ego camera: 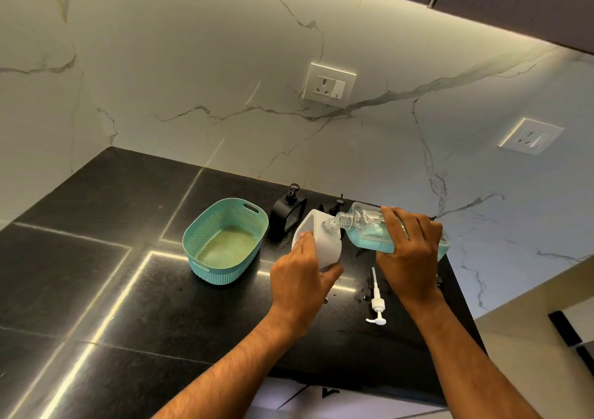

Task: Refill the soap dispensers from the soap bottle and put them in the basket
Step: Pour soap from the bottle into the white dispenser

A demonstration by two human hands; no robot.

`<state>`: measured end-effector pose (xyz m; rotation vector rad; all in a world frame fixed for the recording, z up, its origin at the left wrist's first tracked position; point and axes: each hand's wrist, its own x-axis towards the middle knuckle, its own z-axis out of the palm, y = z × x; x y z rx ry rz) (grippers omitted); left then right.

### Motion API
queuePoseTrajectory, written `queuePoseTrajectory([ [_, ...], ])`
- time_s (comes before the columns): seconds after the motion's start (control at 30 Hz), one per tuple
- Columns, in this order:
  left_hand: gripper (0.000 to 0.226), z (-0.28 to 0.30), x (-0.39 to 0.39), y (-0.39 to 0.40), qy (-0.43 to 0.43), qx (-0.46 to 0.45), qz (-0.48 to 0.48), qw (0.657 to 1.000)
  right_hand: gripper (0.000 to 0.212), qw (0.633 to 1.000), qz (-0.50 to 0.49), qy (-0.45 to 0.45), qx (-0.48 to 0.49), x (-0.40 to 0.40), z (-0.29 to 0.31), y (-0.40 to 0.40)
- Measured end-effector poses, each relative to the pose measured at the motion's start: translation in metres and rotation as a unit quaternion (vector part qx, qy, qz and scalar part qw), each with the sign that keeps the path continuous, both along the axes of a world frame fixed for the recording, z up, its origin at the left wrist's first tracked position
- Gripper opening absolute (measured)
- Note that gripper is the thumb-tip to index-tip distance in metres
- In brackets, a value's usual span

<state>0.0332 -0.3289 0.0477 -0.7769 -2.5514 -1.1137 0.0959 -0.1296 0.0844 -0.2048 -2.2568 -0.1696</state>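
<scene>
My left hand (303, 277) grips a white soap dispenser (323, 238) with no pump on it, tilted toward the right. My right hand (408, 254) holds a clear soap bottle (366, 229) of blue liquid, tipped on its side with its threaded neck at the dispenser's opening. A black soap dispenser (286, 214) with its pump on stands behind, and part of another black pump top (337, 205) shows behind the white one. The teal basket (205, 242) stands to the left, with nothing in it.
A white pump head with its tube (376, 299) lies on the black counter (128, 258) between my forearms. The counter ends just right of my right hand. A marble wall with two sockets (329, 85) rises behind.
</scene>
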Motion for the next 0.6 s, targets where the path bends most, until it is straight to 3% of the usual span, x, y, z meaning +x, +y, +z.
queuePoseTrajectory([
  [0.6,0.078,-0.0004,-0.0028,0.0002,-0.002,0.0,-0.004,1.0,0.075,1.0,-0.005,-0.003,0.011,-0.0031,-0.0001,0.004],
])
